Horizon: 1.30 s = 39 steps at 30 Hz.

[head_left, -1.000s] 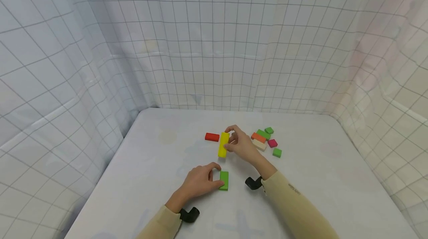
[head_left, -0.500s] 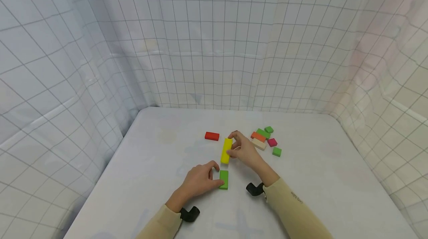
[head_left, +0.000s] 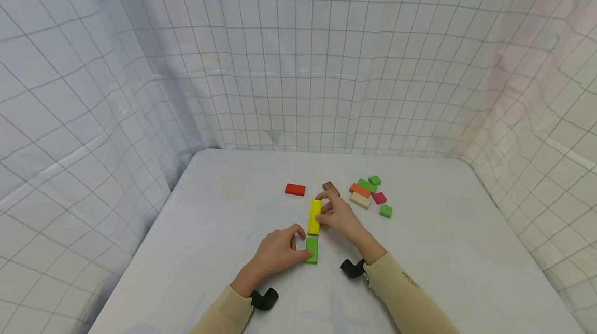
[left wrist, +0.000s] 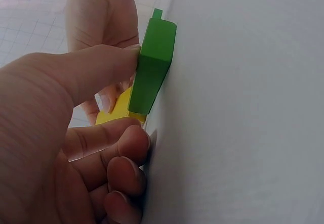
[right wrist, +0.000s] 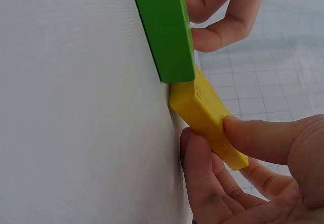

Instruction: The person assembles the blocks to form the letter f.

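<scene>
- Right hand [head_left: 339, 218]: your thumb and fingers [right wrist: 263, 140] are clamped on the far part of the yellow block [head_left: 314, 216], which lies flat on the surface [head_left: 224, 220].
- Left hand [head_left: 279, 252]: thumb and fingers curled round the green block [head_left: 312, 250], pinching its left side and steadying it on the surface.
- Change: a second ago the yellow block sat further from you, with a gap between it and the green block; it has now come toward you. In the right wrist view its near end touches the far end of the green block, so the two appear to form one line. The joining looks about done.
- Newly uncovered: a brown block [head_left: 330, 187] just beyond your right hand.
- Further out: a red block [head_left: 295, 189] to the left; a loose cluster of blocks [head_left: 369, 195] to the right, well apart from the line.
</scene>
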Tool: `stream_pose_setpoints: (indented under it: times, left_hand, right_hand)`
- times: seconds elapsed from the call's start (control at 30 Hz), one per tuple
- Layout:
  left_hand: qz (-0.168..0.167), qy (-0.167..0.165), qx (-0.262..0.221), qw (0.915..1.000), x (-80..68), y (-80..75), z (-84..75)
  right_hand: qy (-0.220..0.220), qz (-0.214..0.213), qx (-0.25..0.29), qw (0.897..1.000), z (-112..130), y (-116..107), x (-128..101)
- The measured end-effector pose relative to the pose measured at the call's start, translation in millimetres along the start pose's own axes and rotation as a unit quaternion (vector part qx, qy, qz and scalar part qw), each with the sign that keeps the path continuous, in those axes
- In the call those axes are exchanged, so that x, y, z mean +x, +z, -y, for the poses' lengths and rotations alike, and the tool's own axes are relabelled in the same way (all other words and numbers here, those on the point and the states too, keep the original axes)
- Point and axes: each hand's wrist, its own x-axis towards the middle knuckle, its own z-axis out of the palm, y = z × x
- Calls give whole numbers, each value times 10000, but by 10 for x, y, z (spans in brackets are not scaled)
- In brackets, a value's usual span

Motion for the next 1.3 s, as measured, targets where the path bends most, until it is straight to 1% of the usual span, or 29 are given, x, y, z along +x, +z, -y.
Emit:
stream_pose_setpoints:
  times: [0.13, 0.27, 0.37, 0.5, 0.6, 0.73, 0.9, 1.03, 1.17, 1.3]
  left_hand:
    - [2, 8, -8, 10000, 0, -14, -23]
    - [41, 11, -72, 10000, 1, -18, -40]
    - [55, 0, -96, 9999, 4, -19, -47]
    - [49, 9, -87, 9999, 10, -23, -51]
    - [82, -13, -82, 9999, 6, -25, -52]
    - [134, -39, -101, 9999, -11, -25, -54]
    - [59, 32, -138, 9999, -15, -29, -58]
    - [73, 48, -152, 9998, -7, -18, -36]
    - [167, 169, -185, 9995, -6, -2, -7]
    - [228, 247, -201, 9992, -9, -6, 5]
  right_hand:
    - [22, 183, -138, 9997, 22, 17, -8]
    - [129, 256, -278, 9992, 35, 22, -22]
    - [116, 340, -489, 9982, 21, 9, -20]
    - [-38, 619, -887, 9941, -3, -27, -13]
    - [-66, 945, -1025, 9902, -16, -57, -21]
    - [16, 1378, -934, 9860, -19, -86, -40]
    - [105, 1668, -720, 9833, 3, -108, -47]
    - [218, 1802, -564, 9818, 24, -114, -57]
    - [291, 1845, -513, 9811, 33, -103, -72]
    - [249, 1852, -510, 9810, 34, -85, -63]
